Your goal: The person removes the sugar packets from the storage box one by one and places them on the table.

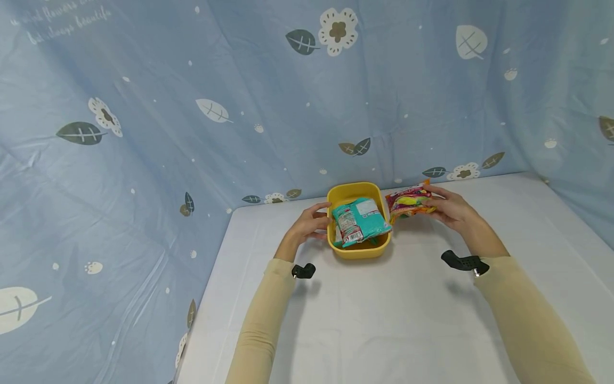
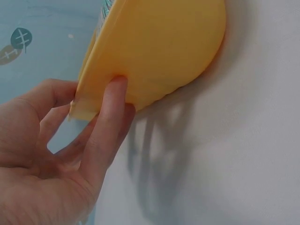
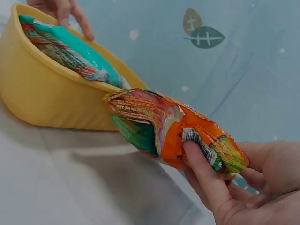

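Observation:
A yellow tub stands on the white table near the back edge. A teal snack packet lies in it, sticking above the rim. My left hand holds the tub's left rim, thumb on the outer wall and fingers over the edge. My right hand pinches an orange and green snack packet just right of the tub, held off the table with its end near the tub's right rim.
The white table runs from the tub toward me. A blue curtain with leaf and flower prints hangs right behind the tub and along both sides. The table's left edge drops off near my left arm.

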{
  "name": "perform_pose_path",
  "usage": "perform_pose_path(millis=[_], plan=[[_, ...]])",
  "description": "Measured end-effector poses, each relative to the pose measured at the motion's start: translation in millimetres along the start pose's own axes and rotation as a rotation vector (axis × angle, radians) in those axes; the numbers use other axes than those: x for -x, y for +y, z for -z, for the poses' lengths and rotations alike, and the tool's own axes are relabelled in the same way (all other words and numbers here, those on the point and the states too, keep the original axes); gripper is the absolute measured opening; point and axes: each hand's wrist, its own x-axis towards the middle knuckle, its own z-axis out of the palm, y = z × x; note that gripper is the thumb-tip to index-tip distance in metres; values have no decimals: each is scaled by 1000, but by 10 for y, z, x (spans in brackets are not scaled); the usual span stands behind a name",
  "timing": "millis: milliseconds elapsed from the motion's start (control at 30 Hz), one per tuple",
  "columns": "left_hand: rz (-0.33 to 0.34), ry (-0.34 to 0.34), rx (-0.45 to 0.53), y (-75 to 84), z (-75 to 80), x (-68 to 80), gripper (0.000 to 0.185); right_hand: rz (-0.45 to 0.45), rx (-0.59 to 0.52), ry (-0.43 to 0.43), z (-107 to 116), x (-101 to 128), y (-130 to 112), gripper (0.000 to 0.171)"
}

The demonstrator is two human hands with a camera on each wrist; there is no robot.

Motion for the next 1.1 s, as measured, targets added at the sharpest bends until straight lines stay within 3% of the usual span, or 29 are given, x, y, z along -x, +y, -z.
perform_pose_path(millis=[267,600,1100], plan=[[-14,50,-15,-137,-2,-93,58,-6,-13,2,-1,-57,78,73],[-21,61,-9,-149,3,-100,59,-23,17,26,-6,-118,180,72],[-6,28,22,-140,20,-100,60,30,261,106,-64,-210,347,69]])
